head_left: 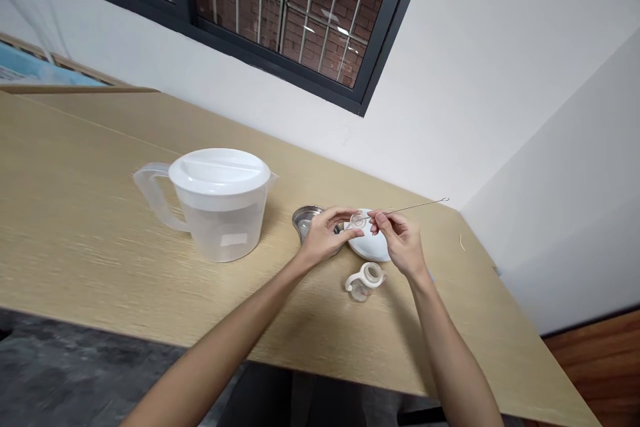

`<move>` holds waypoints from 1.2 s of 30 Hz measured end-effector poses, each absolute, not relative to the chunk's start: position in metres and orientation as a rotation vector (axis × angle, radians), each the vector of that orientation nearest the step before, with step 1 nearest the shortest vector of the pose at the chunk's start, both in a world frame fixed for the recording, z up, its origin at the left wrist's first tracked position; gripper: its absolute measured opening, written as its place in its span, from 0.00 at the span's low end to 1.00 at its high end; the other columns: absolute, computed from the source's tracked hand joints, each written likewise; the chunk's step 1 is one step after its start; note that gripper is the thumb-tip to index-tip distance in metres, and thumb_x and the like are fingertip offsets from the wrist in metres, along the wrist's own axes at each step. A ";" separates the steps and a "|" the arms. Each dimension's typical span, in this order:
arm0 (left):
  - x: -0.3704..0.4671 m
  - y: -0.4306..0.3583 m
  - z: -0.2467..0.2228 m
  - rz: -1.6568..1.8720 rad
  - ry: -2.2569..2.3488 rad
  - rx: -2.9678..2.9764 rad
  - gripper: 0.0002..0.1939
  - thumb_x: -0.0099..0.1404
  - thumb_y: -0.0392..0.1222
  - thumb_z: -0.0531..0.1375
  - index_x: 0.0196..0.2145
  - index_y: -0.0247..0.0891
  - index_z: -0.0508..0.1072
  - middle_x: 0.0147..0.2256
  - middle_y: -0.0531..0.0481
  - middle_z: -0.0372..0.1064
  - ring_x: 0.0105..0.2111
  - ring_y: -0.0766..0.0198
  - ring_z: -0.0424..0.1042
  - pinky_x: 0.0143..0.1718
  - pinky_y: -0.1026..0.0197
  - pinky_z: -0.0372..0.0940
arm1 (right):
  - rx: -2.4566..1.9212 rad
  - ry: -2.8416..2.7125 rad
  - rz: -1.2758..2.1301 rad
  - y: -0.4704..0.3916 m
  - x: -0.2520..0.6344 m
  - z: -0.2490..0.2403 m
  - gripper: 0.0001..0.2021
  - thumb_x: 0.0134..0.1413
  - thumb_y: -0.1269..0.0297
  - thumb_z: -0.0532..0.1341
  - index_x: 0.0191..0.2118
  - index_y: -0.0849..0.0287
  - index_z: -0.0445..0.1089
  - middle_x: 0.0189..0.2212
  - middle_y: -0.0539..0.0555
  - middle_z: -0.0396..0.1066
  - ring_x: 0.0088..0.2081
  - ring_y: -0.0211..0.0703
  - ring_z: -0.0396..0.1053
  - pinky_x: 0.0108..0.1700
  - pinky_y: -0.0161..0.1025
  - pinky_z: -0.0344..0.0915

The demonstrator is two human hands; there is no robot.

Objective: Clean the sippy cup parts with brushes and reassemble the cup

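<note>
Now | left hand (pixel 323 235): small clear part (pixel 357 220), maybe | right hand (pixel 400 240): thin wire (pixel 415 207)

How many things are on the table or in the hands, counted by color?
White or clear plastic: 4, the jug, the small clear part in the left hand, the white dish, the little cup
Metal: 2, the bowl, the wire in the right hand
Total: 6

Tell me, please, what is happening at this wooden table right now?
A person's left hand pinches a small clear plastic piece, while the right hand holds a thin metal wire against it. Beneath lie a white dish and a steel bowl; a small handled bottle is nearer, a lidded translucent jug left.
</note>
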State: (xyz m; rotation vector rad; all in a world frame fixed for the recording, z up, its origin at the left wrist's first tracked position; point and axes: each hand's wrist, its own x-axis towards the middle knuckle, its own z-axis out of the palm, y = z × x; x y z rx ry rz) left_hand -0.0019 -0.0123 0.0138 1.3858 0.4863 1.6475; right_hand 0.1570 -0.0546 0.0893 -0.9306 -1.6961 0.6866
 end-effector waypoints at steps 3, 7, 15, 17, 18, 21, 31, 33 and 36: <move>-0.002 -0.013 0.014 1.657 0.488 1.378 0.24 0.48 0.40 0.73 0.42 0.31 0.74 0.42 0.41 0.75 0.43 0.57 0.76 0.49 0.55 0.71 | -0.960 -1.706 0.689 -0.050 0.160 0.087 0.12 0.63 0.57 0.60 0.39 0.61 0.76 0.32 0.55 0.72 0.33 0.37 0.69 0.39 0.36 0.66; -0.003 -0.014 0.015 1.673 0.498 1.387 0.23 0.48 0.40 0.73 0.41 0.31 0.75 0.41 0.41 0.75 0.42 0.58 0.76 0.49 0.57 0.71 | -0.982 -1.828 0.510 -0.050 0.160 0.087 0.12 0.64 0.59 0.58 0.38 0.61 0.75 0.35 0.55 0.72 0.34 0.38 0.69 0.38 0.37 0.66; -0.001 -0.014 0.016 1.641 0.566 1.290 0.25 0.47 0.43 0.73 0.42 0.31 0.76 0.43 0.40 0.75 0.43 0.56 0.76 0.50 0.54 0.71 | -1.062 -1.977 0.360 -0.042 0.144 0.088 0.13 0.63 0.58 0.58 0.34 0.59 0.77 0.33 0.56 0.69 0.37 0.40 0.66 0.40 0.37 0.62; -0.002 -0.013 0.017 1.637 0.590 1.244 0.26 0.47 0.44 0.73 0.43 0.30 0.75 0.43 0.39 0.75 0.43 0.56 0.76 0.50 0.54 0.71 | -1.101 -1.912 0.382 -0.038 0.141 0.090 0.12 0.60 0.56 0.61 0.40 0.59 0.77 0.30 0.53 0.64 0.32 0.37 0.62 0.36 0.36 0.60; -0.003 -0.013 0.017 1.639 0.594 1.229 0.27 0.47 0.44 0.73 0.43 0.30 0.75 0.43 0.38 0.75 0.43 0.56 0.76 0.49 0.54 0.71 | -1.111 -1.879 0.418 -0.036 0.140 0.092 0.14 0.59 0.56 0.62 0.44 0.60 0.77 0.28 0.51 0.61 0.30 0.36 0.60 0.34 0.36 0.59; -0.004 -0.012 0.017 1.649 0.602 1.214 0.26 0.47 0.44 0.73 0.43 0.30 0.75 0.42 0.39 0.75 0.39 0.59 0.76 0.45 0.58 0.72 | -1.101 -1.824 0.579 -0.033 0.139 0.102 0.22 0.56 0.54 0.64 0.52 0.61 0.72 0.25 0.47 0.52 0.26 0.33 0.52 0.29 0.34 0.54; -0.004 -0.009 0.012 1.588 0.677 1.272 0.26 0.49 0.44 0.73 0.45 0.29 0.77 0.44 0.38 0.75 0.40 0.58 0.76 0.46 0.56 0.72 | -0.978 -1.791 0.295 -0.049 0.153 0.144 0.16 0.66 0.53 0.56 0.43 0.62 0.71 0.24 0.50 0.62 0.24 0.32 0.59 0.26 0.33 0.58; -0.003 -0.008 0.009 1.600 0.681 1.317 0.25 0.50 0.45 0.72 0.45 0.30 0.78 0.45 0.39 0.74 0.41 0.59 0.75 0.48 0.56 0.71 | -1.005 -1.793 0.244 -0.048 0.159 0.150 0.16 0.64 0.53 0.57 0.39 0.62 0.71 0.24 0.50 0.64 0.22 0.33 0.61 0.24 0.33 0.59; -0.002 -0.007 0.005 1.640 0.710 1.378 0.25 0.52 0.46 0.72 0.46 0.32 0.79 0.46 0.40 0.74 0.42 0.58 0.75 0.49 0.55 0.71 | -1.069 -1.807 0.310 -0.040 0.166 0.153 0.18 0.63 0.50 0.58 0.37 0.63 0.71 0.25 0.52 0.67 0.22 0.35 0.66 0.23 0.34 0.64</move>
